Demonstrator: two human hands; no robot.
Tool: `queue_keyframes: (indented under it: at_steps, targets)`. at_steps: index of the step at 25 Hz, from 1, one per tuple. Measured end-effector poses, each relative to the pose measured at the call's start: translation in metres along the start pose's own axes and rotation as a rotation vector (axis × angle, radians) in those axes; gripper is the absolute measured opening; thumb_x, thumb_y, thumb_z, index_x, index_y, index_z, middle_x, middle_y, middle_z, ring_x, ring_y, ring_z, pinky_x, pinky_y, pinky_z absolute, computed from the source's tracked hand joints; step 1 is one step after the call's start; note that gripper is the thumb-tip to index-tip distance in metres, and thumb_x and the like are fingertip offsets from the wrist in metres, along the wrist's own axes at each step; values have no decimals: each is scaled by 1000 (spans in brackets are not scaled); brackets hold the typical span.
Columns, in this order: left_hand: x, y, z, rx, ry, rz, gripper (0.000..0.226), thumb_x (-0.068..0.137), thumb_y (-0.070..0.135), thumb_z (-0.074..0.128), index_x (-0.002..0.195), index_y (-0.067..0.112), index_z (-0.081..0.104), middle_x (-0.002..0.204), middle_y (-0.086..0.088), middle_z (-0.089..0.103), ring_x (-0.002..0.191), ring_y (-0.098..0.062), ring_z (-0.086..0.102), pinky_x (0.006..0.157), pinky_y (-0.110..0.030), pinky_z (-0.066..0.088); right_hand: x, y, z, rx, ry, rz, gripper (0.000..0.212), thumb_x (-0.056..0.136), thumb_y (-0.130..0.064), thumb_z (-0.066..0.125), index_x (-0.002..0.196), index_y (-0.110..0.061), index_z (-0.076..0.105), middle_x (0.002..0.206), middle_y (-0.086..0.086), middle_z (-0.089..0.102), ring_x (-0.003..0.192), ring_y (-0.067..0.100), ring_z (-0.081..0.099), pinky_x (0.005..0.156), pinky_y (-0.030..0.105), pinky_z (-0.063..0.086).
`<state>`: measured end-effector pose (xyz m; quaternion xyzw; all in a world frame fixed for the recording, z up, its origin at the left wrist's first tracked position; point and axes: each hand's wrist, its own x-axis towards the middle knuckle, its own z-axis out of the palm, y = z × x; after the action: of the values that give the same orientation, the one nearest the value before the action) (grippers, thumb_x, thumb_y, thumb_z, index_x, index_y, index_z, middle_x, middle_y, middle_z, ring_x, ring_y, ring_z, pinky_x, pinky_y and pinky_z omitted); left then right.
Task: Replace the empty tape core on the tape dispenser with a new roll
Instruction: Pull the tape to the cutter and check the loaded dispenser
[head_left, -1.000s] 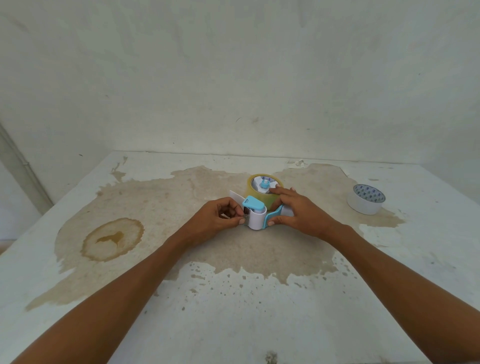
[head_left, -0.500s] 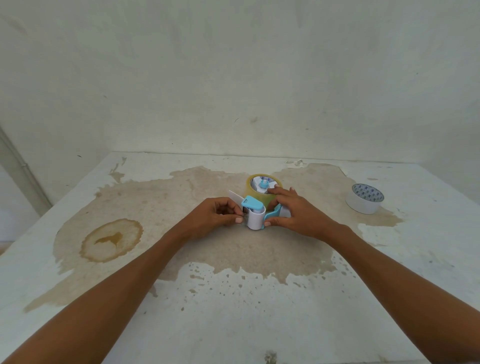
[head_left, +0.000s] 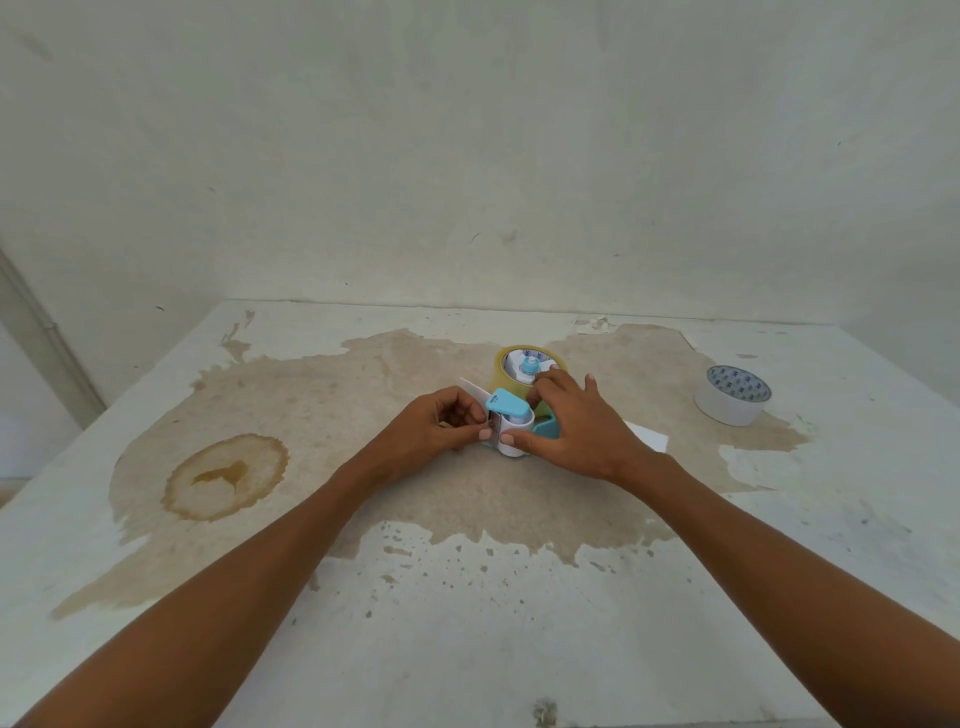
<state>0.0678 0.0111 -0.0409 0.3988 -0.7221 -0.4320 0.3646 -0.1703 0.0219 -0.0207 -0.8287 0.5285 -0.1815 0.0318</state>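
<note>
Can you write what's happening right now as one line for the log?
step: threading tape | dispenser: on table, roll mounted | left hand: pinching at front | right hand: holding dispenser | core: aside, right

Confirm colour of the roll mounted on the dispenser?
Yellowish translucent roll, head view.

Scuffed off-white walls (head_left: 467, 156) meet in a corner behind a white table (head_left: 467, 649) blotched with brown stains (head_left: 223, 478)
</note>
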Motion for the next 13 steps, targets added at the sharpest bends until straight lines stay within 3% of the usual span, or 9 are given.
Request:
queue_keyframes:
  at_steps: [8, 13]
  targets:
    - [1, -4, 0, -23, 4, -1, 23, 83, 18, 77, 96, 5, 64, 87, -7, 70, 72, -13, 63, 71, -26, 56, 2, 4, 2, -3, -8, -1, 64, 79, -79, 47, 111, -25, 51, 128, -5, 52, 119, 15, 49, 116, 59, 23]
    - [4, -5, 2, -21, 24, -20, 13, 84, 14, 76, 90, 9, 66, 81, -4, 70, 68, -12, 61, 67, -24, 54, 1, 2, 1, -4, -7, 1, 64, 80, -78, 48, 113, -23, 52, 130, -3, 51, 122, 16, 48, 116, 59, 21]
